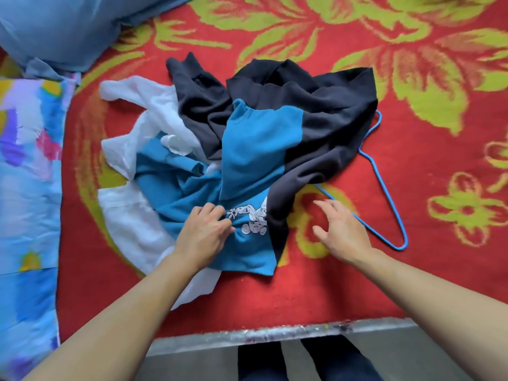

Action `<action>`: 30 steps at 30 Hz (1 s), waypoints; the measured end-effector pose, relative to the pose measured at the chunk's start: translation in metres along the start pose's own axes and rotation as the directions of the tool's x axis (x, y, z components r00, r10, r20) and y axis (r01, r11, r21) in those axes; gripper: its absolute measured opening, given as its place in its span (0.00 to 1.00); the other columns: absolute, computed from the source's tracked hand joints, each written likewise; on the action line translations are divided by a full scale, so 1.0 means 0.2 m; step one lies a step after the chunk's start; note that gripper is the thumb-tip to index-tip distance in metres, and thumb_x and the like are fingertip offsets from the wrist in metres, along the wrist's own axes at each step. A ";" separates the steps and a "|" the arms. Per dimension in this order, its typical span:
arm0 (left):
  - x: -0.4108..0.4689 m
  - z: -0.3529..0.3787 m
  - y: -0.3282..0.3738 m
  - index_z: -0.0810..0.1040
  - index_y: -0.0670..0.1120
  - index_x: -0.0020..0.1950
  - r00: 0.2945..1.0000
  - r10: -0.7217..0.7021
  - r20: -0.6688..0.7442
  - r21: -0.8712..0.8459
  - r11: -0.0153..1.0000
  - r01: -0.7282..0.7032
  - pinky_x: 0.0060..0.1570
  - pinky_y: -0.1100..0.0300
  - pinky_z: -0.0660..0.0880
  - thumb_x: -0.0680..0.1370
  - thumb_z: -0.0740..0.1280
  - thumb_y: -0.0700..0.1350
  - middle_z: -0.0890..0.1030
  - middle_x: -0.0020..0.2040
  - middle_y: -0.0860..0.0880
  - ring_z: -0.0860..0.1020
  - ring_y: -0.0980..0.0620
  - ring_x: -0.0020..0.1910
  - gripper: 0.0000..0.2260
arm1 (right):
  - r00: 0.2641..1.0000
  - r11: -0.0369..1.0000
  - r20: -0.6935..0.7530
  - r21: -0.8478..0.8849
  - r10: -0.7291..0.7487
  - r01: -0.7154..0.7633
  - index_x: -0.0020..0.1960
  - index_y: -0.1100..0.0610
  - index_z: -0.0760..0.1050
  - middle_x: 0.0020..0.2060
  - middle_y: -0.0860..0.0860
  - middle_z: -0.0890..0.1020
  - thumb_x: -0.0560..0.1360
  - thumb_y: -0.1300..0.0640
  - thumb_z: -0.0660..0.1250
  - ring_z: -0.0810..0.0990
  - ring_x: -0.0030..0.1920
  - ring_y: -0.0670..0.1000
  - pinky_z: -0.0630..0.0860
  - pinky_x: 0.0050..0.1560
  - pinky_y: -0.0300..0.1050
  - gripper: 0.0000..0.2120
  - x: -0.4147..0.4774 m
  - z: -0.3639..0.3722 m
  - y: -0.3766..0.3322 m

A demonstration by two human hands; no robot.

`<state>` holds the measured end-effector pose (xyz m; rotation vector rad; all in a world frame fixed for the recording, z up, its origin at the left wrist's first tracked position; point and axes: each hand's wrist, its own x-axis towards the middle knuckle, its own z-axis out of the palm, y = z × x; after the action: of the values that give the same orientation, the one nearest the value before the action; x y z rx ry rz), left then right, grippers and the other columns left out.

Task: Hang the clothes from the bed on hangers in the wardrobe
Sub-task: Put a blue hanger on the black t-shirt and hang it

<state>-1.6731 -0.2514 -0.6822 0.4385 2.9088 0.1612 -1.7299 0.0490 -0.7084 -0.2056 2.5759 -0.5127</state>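
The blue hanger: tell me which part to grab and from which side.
Grip the blue hanger at its bare near corner, coming in from the right with the right hand. That looped end lies flat on the red blanket, fully exposed, while the far part runs under the dark garment, so pulling it toward you should likely slide it free.

1. Three garments heaped on the bed: one blue printed top, one black garment, one white garment.
2. One blue wire hanger, partly under the black garment.
3. One red floral blanket.
4. One multicoloured sheet.
5. One blue pillow.
6. Two bare hands: left hand, right hand.
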 end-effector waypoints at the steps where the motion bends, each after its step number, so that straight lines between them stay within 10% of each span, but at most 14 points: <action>1: 0.02 -0.01 0.02 0.74 0.46 0.35 1.000 0.010 -0.020 -0.030 0.999 -0.010 0.36 0.53 0.70 0.76 0.57 0.51 0.76 0.38 0.48 0.75 0.44 0.38 0.14 | 1.000 1.000 0.013 0.002 0.003 -0.003 0.68 0.52 0.72 0.64 0.52 0.74 0.71 0.53 0.71 0.72 0.65 0.55 0.71 0.64 0.51 0.26 -0.04 0.01 0.00; 8: 0.11 -0.60 0.14 0.73 0.43 0.40 0.858 -0.492 -0.148 -0.587 0.742 0.325 0.34 0.49 0.71 0.78 0.60 0.50 0.75 0.29 0.47 0.74 0.42 0.32 0.13 | 0.989 0.985 0.054 0.115 -0.136 0.129 0.64 0.48 0.74 0.58 0.46 0.77 0.70 0.44 0.71 0.76 0.60 0.49 0.74 0.56 0.47 0.24 -0.26 -0.15 -0.19; 13: 0.28 -1.43 0.33 0.74 0.41 0.38 0.844 -0.443 -0.301 -0.704 0.701 0.117 0.31 0.65 0.64 0.80 0.64 0.42 0.70 0.27 0.52 0.67 0.55 0.28 0.11 | 0.964 0.914 0.074 0.345 -0.254 0.214 0.69 0.44 0.67 0.62 0.41 0.73 0.58 0.29 0.67 0.73 0.61 0.43 0.73 0.60 0.46 0.43 -0.40 -0.61 -0.58; 19: 0.28 -2.34 0.45 0.73 0.41 0.36 0.775 -0.426 -0.467 -0.692 0.721 -0.021 0.27 0.67 0.60 0.80 0.64 0.44 0.67 0.28 0.53 0.63 0.59 0.26 0.13 | 0.968 0.610 -0.157 0.754 -0.194 0.245 0.42 0.57 0.79 0.38 0.45 0.81 0.67 0.44 0.72 0.76 0.39 0.45 0.73 0.42 0.47 0.16 -0.48 -1.33 -0.90; 22: 0.17 -2.67 0.40 0.73 0.37 0.36 0.691 -0.463 -0.556 -0.649 0.761 -0.013 0.27 0.67 0.60 0.80 0.64 0.42 0.65 0.28 0.52 0.62 0.59 0.25 0.14 | 0.976 0.409 -0.148 0.890 -0.158 0.201 0.45 0.63 0.81 0.39 0.54 0.81 0.73 0.62 0.72 0.76 0.42 0.51 0.73 0.38 0.42 0.04 -0.52 -1.77 -0.95; 26: -0.04 -2.95 0.31 0.74 0.42 0.36 0.614 -0.503 -0.608 -0.588 0.805 0.077 0.29 0.60 0.63 0.79 0.65 0.48 0.68 0.27 0.52 0.64 0.57 0.25 0.14 | 0.941 0.391 -0.201 0.871 -0.273 0.299 0.48 0.65 0.81 0.42 0.58 0.83 0.75 0.59 0.69 0.78 0.44 0.54 0.75 0.42 0.44 0.08 -0.68 -2.33 -1.03; 30: -0.29 -3.13 0.33 0.78 0.54 0.44 0.774 -0.391 -0.498 -0.533 0.842 0.083 0.34 0.60 0.68 0.66 0.66 0.70 0.77 0.31 0.53 0.71 0.56 0.31 0.21 | 0.877 0.350 -0.314 0.827 -0.363 0.441 0.46 0.65 0.82 0.44 0.62 0.82 0.72 0.52 0.70 0.78 0.45 0.57 0.74 0.48 0.51 0.15 -0.94 -2.68 -1.23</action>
<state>-1.7303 -0.2554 -0.0531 -0.1227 3.2862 1.1583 -1.8259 0.0377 -0.0977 -0.4491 1.9135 -2.0138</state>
